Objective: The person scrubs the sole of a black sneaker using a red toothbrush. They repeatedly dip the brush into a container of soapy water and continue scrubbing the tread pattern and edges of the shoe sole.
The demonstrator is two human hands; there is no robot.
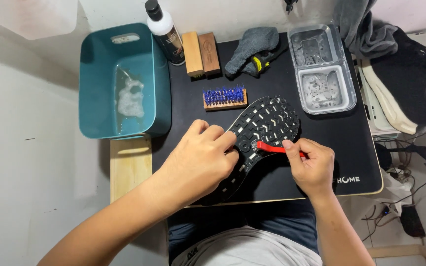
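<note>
A shoe [265, 123] lies sole-up on the black mat [321, 128], its black and white tread facing me. My left hand [198, 160] grips the shoe at its middle and covers the heel end. My right hand [311, 165] pinches a small red-handled brush [274, 147], whose bristle tip rests on the sole near a round black stud. A wooden brush with blue bristles [225, 96] lies bristles-up just beyond the shoe.
A teal tub [99, 59] with foamy water sits at the left. A bottle [166, 32], two wooden brushes [201, 53], a grey cloth [252, 49] and a clear two-part tray [324, 66] line the back. Clothes [400, 74] and cables [405, 172] lie at the right.
</note>
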